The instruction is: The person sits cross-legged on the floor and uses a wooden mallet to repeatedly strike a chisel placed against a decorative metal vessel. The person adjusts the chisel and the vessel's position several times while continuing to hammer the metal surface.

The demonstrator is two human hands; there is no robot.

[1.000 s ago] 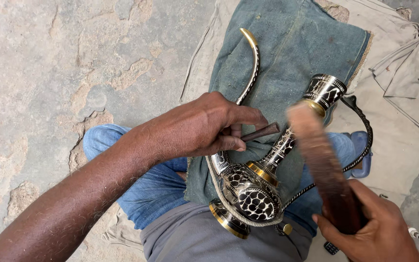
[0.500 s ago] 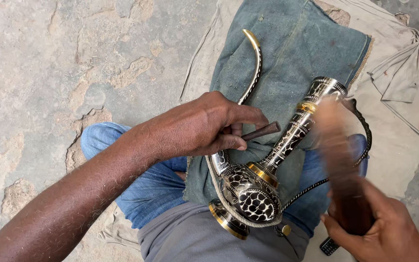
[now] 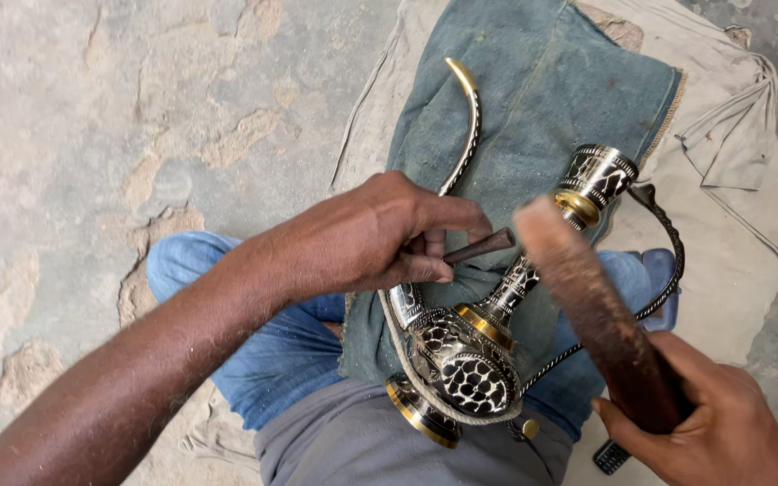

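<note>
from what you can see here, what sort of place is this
Probably a craft worker's spot on the ground, outdoors or in an open yard: a rough stone floor, cloths spread over it, and an ornate metal ewer laid across the lap on a blue-green cloth, steadied by the left hand while the right hand holds a brush.

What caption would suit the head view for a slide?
Left hand steadies an ornate metal ewer on a blue-green cloth while the right hand holds a long brush over its neck.
</note>
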